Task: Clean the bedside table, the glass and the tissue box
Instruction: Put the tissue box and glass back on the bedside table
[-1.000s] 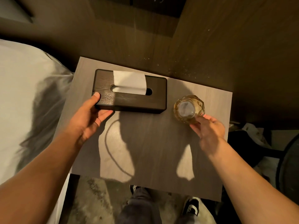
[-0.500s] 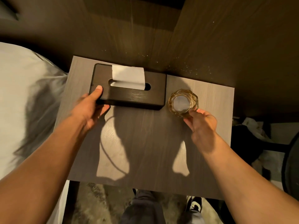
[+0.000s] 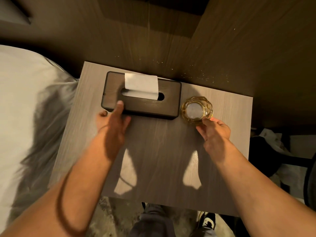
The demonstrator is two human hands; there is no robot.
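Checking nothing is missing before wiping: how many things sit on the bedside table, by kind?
Tissue box: 1
Glass: 1
Total: 2

Dark tissue box (image 3: 150, 106) (tissue up) sits beside amber faceted glass (image 3: 197, 110) on grey bedside table (image 3: 162, 151).

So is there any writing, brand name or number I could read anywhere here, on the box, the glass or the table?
None can be read.
Tissue box: plain dark wood, no label showing.
Glass: faceted amber, no mark showing.
Bedside table: bare wood grain, no text.
Shoe below the table: a pale patch, too blurred to tell whether it is a logo.
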